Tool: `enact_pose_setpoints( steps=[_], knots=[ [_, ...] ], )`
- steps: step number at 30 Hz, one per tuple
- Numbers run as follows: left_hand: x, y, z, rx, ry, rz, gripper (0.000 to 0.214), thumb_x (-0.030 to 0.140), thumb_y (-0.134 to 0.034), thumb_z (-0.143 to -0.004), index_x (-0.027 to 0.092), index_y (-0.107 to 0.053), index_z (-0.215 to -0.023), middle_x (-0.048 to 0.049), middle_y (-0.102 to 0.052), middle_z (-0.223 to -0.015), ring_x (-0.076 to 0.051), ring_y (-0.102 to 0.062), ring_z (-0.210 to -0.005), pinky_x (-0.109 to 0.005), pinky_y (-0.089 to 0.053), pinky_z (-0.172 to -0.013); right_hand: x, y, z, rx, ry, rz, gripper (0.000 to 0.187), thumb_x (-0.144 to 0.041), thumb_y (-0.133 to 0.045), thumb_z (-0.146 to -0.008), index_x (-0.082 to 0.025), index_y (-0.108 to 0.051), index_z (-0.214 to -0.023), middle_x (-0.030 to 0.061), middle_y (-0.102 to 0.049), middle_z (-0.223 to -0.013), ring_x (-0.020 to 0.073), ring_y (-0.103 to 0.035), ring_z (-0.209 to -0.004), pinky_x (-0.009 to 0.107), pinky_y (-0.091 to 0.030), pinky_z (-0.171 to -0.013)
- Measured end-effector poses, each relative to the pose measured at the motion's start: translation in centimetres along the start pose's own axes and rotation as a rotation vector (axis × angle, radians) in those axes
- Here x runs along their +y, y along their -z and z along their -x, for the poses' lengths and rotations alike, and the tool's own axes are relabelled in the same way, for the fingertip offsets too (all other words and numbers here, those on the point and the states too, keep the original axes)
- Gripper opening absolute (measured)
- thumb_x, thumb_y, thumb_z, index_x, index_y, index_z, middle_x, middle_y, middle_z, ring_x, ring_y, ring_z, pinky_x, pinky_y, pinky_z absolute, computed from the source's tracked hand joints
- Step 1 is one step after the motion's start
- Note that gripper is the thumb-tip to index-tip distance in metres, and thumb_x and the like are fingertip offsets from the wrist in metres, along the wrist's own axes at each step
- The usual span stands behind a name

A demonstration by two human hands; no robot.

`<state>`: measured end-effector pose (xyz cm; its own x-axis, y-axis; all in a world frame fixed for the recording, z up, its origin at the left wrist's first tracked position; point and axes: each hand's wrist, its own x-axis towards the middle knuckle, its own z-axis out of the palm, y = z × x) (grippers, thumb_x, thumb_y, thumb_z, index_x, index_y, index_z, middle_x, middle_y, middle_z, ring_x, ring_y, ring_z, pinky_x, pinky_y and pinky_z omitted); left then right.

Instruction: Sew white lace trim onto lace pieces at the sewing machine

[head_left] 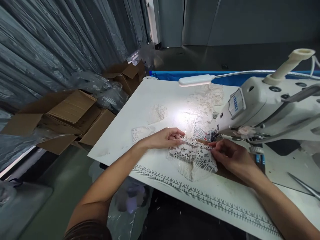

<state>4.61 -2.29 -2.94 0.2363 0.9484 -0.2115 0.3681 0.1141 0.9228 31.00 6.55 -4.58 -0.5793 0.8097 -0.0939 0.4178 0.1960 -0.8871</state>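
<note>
A piece of white lace [197,160] lies on the white sewing table [160,96] in front of the sewing machine's needle [212,136]. My left hand [166,138] rests on the lace's left side, fingers stretched out and pressing a narrow lace strip [197,144] flat. My right hand [231,156] pinches the right end of that strip close to the presser foot. More lace pieces [203,103] lie behind the needle under the lamp's glare, and two small ones [156,113] sit further left.
The white sewing machine [270,106] fills the right side, with a gooseneck lamp [196,80] above the table. A printed ruler [207,196] runs along the near edge. Scissors [303,185] lie at far right. Open cardboard boxes [70,116] and plastic bags stand on the floor to the left.
</note>
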Motion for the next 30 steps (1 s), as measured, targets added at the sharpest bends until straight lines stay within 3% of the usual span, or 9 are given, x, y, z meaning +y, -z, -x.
enact_pose_setpoints(
  steps=[4, 8, 10, 14, 17, 19, 23, 26, 30],
  knots=[
    [0.3, 0.2, 0.0, 0.004, 0.074, 0.098, 0.039, 0.037, -0.059, -0.089, 0.016, -0.057, -0.122, -0.0071, -0.063, -0.095, -0.011, -0.06, -0.074, -0.024, -0.05, -0.064, 1.0, -0.1, 0.8, 0.047, 0.075, 0.19, 0.018, -0.04, -0.057, -0.083, -0.023, -0.061, -0.087, 0.0068, -0.069, -0.111, 0.0252, -0.067, -0.09, 0.032, -0.053, -0.065],
    [0.3, 0.5, 0.0, 0.024, 0.095, 0.112, 0.044, 0.037, -0.063, -0.086, 0.015, -0.055, -0.123, -0.0048, -0.063, -0.086, -0.01, -0.059, -0.066, -0.024, -0.051, -0.063, 1.3, -0.3, 1.1, 0.098, 0.117, 0.255, 0.023, -0.041, -0.056, -0.085, -0.023, -0.063, -0.098, 0.0054, -0.071, -0.102, 0.0223, -0.068, -0.077, 0.032, -0.053, -0.061],
    [0.4, 1.2, 0.3, 0.071, 0.077, 0.052, 0.045, 0.038, -0.062, -0.086, 0.016, -0.055, -0.125, -0.0053, -0.065, -0.086, -0.012, -0.061, -0.069, -0.025, -0.05, -0.063, 1.3, -0.4, 1.2, 0.141, 0.185, 0.274, 0.024, -0.041, -0.055, -0.086, -0.023, -0.063, -0.1, 0.005, -0.071, -0.101, 0.0224, -0.068, -0.081, 0.033, -0.055, -0.067],
    [0.9, 2.6, 2.5, 0.459, 0.018, -0.341, 0.027, 0.039, -0.054, -0.091, 0.018, -0.066, -0.102, -0.0051, -0.066, -0.089, -0.014, -0.059, -0.077, -0.026, -0.047, -0.067, 1.2, -0.4, 1.7, 0.208, 0.371, 0.376, 0.023, -0.038, -0.049, -0.089, -0.022, -0.063, -0.098, 0.0077, -0.066, -0.112, 0.0253, -0.066, -0.096, 0.037, -0.055, -0.074],
    [0.8, 2.5, 5.4, 0.706, 0.104, -0.671, 0.027, 0.039, -0.051, -0.093, 0.018, -0.067, -0.087, -0.0042, -0.064, -0.088, -0.016, -0.058, -0.079, -0.029, -0.045, -0.07, 1.1, -0.4, 2.4, 0.227, 0.461, 0.429, 0.023, -0.037, -0.047, -0.091, -0.023, -0.062, -0.1, 0.0086, -0.065, -0.112, 0.0262, -0.065, -0.097, 0.039, -0.055, -0.076],
    [0.2, 1.8, 7.6, 0.711, 0.16, -0.736, 0.029, 0.041, -0.048, -0.094, 0.019, -0.067, -0.088, -0.0044, -0.063, -0.092, -0.018, -0.059, -0.082, -0.03, -0.046, -0.072, 1.0, -0.6, 2.9, 0.225, 0.503, 0.41, 0.022, -0.037, -0.048, -0.091, -0.023, -0.061, -0.103, 0.0075, -0.066, -0.109, 0.0251, -0.065, -0.097, 0.039, -0.055, -0.08],
    [-1.2, -0.3, 11.0, 0.611, 0.134, -0.709, 0.029, 0.043, -0.053, -0.093, 0.022, -0.063, -0.109, -0.0053, -0.06, -0.114, -0.02, -0.059, -0.102, -0.032, -0.048, -0.086, 0.8, -1.3, 3.3, 0.164, 0.577, 0.356, 0.023, -0.039, -0.049, -0.091, -0.026, -0.061, -0.106, 0.0044, -0.066, -0.109, 0.0229, -0.066, -0.099, 0.035, -0.055, -0.081],
    [-1.6, -1.4, 12.0, 0.607, 0.116, -0.731, 0.036, 0.044, -0.06, -0.088, 0.023, -0.06, -0.117, -0.0067, -0.056, -0.125, -0.023, -0.055, -0.114, -0.035, -0.047, -0.094, 0.8, -1.8, 3.3, 0.117, 0.634, 0.359, 0.022, -0.039, -0.049, -0.092, -0.027, -0.061, -0.105, 0.0035, -0.065, -0.113, 0.0222, -0.063, -0.106, 0.033, -0.055, -0.084],
    [-1.4, -1.5, 12.2, 0.692, 0.18, -0.754, 0.03, 0.046, -0.054, -0.091, 0.022, -0.064, -0.104, -0.0064, -0.058, -0.117, -0.022, -0.058, -0.105, -0.032, -0.049, -0.084, 1.3, -1.7, 3.4, 0.083, 0.711, 0.432, 0.022, -0.039, -0.047, -0.093, -0.028, -0.06, -0.107, 0.0025, -0.064, -0.113, 0.0199, -0.064, -0.104, 0.03, -0.056, -0.08]
  ],
)
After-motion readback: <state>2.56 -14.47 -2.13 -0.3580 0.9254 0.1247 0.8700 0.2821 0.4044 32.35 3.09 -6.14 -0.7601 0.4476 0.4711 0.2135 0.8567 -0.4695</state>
